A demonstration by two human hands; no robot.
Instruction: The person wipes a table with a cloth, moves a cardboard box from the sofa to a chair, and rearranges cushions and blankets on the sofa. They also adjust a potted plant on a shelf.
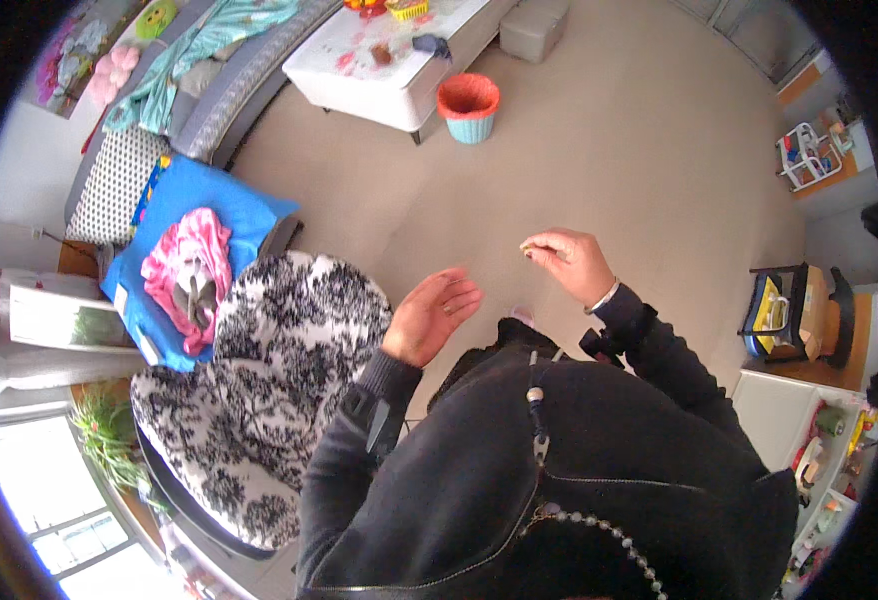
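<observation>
My right hand [574,264] is raised over the floor with thumb and fingertips pinched together. A tiny yellowish bit shows at the fingertips, too small to name. To its left, my left hand [433,317] hangs in the air with its fingers loosely bent and apart, palm turned inward, and nothing visible in it. The two hands do not touch. Nearest to my left hand is a black-and-white patterned plush cover [299,340] draped over a rounded seat.
A blue-covered seat [249,200] with pink cloth [221,235] stands at left, beside a grey sofa [204,130]. Farther off are a white table [359,90], a red-lined bin [470,125] and a grey stool [533,30]. Shelves with a wire rack [807,160] line the right side.
</observation>
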